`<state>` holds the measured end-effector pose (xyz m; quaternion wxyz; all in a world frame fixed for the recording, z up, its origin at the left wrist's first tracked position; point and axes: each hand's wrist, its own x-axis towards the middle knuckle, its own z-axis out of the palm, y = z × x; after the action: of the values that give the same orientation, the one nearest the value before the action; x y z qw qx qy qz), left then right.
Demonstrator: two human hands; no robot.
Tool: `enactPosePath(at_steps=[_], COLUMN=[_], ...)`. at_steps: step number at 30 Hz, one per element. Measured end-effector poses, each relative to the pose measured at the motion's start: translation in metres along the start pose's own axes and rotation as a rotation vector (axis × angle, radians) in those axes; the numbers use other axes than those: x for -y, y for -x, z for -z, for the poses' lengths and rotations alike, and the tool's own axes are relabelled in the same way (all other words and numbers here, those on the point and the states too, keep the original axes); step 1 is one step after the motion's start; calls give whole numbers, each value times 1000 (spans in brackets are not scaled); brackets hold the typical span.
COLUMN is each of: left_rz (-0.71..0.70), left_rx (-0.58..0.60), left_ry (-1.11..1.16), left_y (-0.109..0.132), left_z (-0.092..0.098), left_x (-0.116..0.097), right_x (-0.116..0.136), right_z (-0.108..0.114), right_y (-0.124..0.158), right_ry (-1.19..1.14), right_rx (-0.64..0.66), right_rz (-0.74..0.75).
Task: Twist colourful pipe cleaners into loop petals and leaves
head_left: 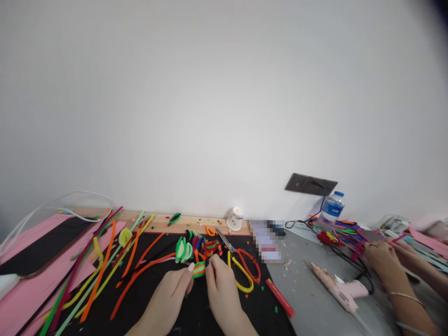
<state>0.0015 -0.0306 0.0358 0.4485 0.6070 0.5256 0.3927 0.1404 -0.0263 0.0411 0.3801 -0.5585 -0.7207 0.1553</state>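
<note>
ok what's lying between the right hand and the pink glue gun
The head view shows scissors with their red and yellow handles beside the right hand, then a red stick, before the pink glue gun.

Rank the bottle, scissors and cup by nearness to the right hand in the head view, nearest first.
1. Scissors: just right of the right hand.
2. Cup: behind the scissors.
3. Bottle: much farther right, near the socket.
</note>
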Motion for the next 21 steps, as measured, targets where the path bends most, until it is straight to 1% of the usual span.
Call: enactPosePath(at_steps=[4, 9, 12, 15, 19, 21], left_rz=[-89, -173, -205, -212, -190, -195], left_rx=[-58, -21, -2, 8, 28, 7], left_ry=[-95, -265, -317, -322, -294, -290], left_y=[-2, -7, -7, -7, -10, -12], left_z=[1, 0, -1, 1, 5, 9], left_x=[0, 5, 7, 8, 5, 4], right_x=[0, -5, -6, -6, -5, -6], right_z=[3, 5, 5, 6, 6, 7], right_y=[-1, -1, -1, -1, -3, -4], right_ry=[67, 191, 237, 215, 119, 68], right_rx=[-26, -61, -62, -57, -29, -31], right_rz=[41, 133, 169, 141, 47, 15])
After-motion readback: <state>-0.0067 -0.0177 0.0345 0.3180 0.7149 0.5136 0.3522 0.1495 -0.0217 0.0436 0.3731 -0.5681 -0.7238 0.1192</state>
